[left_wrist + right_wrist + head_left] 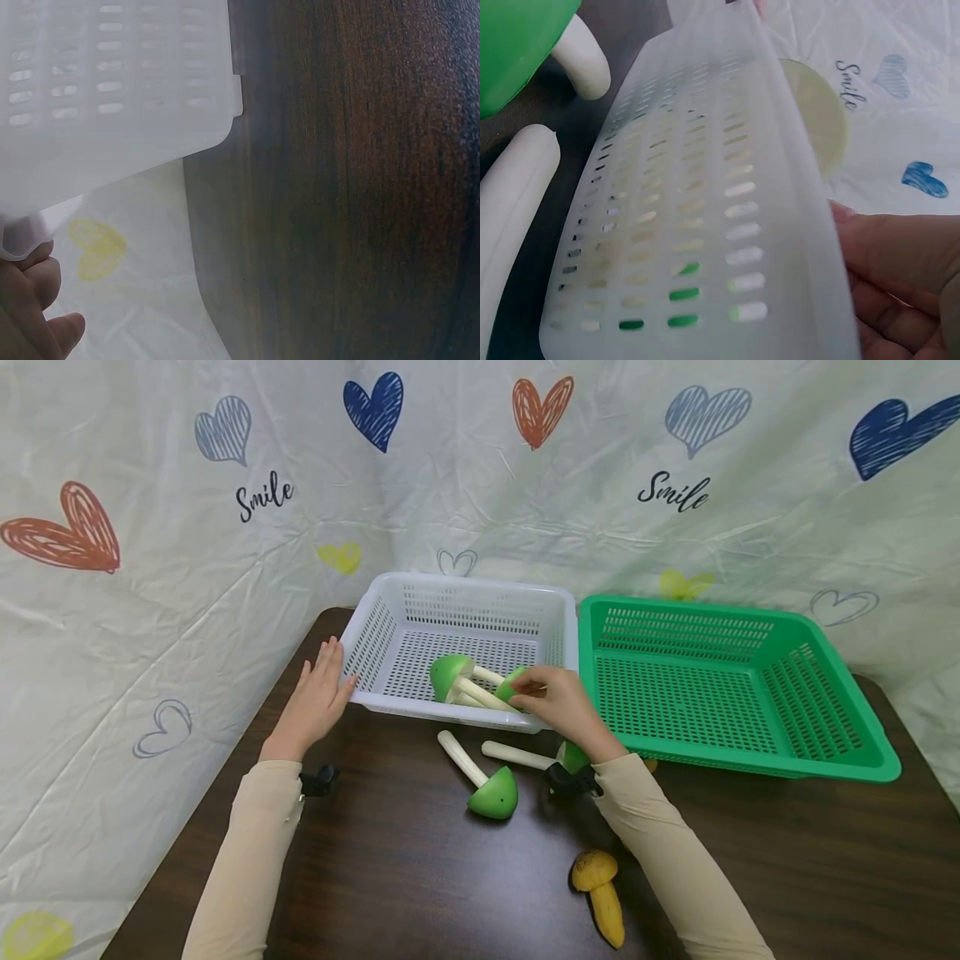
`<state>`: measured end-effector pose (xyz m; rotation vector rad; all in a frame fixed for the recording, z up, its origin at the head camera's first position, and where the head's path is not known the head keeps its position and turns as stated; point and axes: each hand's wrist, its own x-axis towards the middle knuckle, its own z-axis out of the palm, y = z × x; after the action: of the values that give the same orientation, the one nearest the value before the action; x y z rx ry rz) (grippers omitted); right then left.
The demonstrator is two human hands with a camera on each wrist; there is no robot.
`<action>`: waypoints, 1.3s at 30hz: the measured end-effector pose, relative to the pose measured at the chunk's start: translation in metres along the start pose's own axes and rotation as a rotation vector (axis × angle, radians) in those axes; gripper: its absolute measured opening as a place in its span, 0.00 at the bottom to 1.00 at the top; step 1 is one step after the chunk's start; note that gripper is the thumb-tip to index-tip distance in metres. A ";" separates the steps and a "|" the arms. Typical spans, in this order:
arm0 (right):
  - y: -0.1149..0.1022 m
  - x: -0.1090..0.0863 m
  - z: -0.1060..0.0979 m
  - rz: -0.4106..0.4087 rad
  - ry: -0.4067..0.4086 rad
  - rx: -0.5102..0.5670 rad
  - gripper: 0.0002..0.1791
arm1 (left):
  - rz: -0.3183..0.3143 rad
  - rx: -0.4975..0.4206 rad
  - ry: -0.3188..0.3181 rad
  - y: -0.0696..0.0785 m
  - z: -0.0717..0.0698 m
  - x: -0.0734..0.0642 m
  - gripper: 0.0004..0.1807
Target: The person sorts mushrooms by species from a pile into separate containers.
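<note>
My left hand [313,697] lies along the left side of a white slotted basket [472,717], fingers straight, touching its rim. The same hand [34,300] shows at the rim in the left wrist view. My right hand [561,702] reaches over the basket's front right corner, thumb and fingers curled at the cap of a green toy mushroom [510,685]. Beside it in the basket lies another green-capped mushroom [450,675] with a white stem. In the right wrist view the basket wall [660,195] hides my right fingertips [844,211] in part.
On the dark table [420,885] before the basket lie a green mushroom [495,793] and another, with a white stem [517,754], partly behind my right wrist. A yellow-brown mushroom [603,897] lies nearer. To the right stands a green basket [840,768]; a heart-printed sheet [465,460] hangs behind.
</note>
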<state>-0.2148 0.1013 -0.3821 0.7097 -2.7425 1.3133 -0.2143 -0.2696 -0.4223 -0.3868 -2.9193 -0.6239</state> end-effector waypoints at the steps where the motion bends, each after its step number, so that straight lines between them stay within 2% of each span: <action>1: 0.000 -0.002 -0.002 0.004 0.001 0.013 0.11 | 0.001 -0.001 0.002 0.000 0.000 0.000 0.36; 5: 0.000 -0.009 -0.008 -0.006 0.019 0.042 0.10 | 0.003 -0.006 0.004 0.000 0.000 0.000 0.36; 13: 0.000 -0.024 -0.017 -0.027 0.056 0.011 0.08 | 0.000 -0.005 0.003 0.000 0.000 0.000 0.37; 27: 0.002 -0.048 -0.027 -0.043 0.056 0.004 0.07 | -0.002 -0.012 0.001 0.001 0.000 -0.001 0.36; 39: 0.003 -0.064 -0.035 -0.039 0.042 0.044 0.07 | -0.008 -0.004 -0.001 0.000 0.000 0.000 0.37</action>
<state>-0.1650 0.1535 -0.3750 0.7258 -2.6611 1.3690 -0.2142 -0.2698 -0.4229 -0.3758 -2.9228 -0.6309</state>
